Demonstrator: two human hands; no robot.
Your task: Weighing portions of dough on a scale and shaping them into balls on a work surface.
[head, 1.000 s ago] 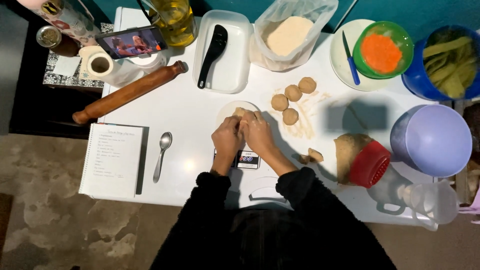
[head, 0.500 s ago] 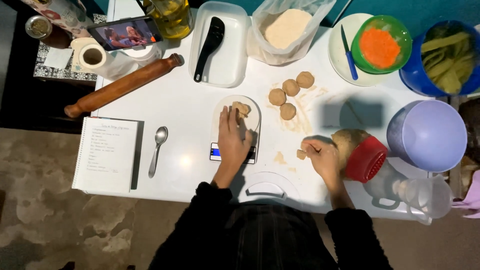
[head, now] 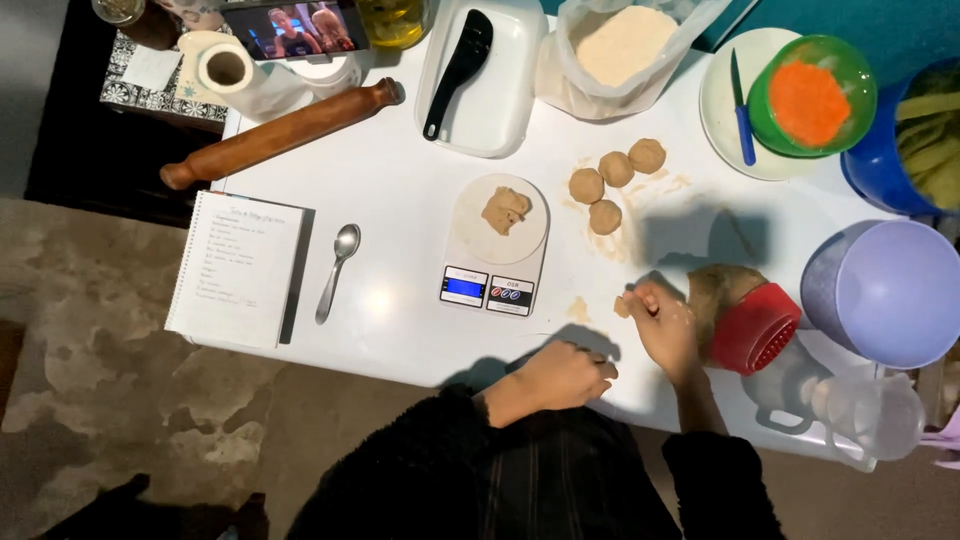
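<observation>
A white kitchen scale (head: 497,245) stands mid-table with a lump of dough (head: 506,210) on its round plate. My right hand (head: 667,328) is to the right of the scale, its fingertips pinched on a small dough piece (head: 622,307). Just right of that hand lies a big dough mass (head: 712,288), touching a red plastic tool (head: 756,328). My left hand (head: 560,375) rests at the table's near edge, fingers curled, holding nothing. Three dough balls (head: 615,180) sit beyond the scale on the floured white table (head: 400,180).
A spoon (head: 338,268) and open notebook (head: 238,268) lie at the left, with a rolling pin (head: 280,135) behind them. At the back stand a white tray with a black spatula (head: 462,60) and a flour bag (head: 622,45). A lilac bowl (head: 890,292), clear jug (head: 850,412) and green bowl (head: 812,95) are at the right.
My left hand has left the scale plate and drawn back to the table's near edge. The right hand now pinches a small dough piece beside the big mass.
</observation>
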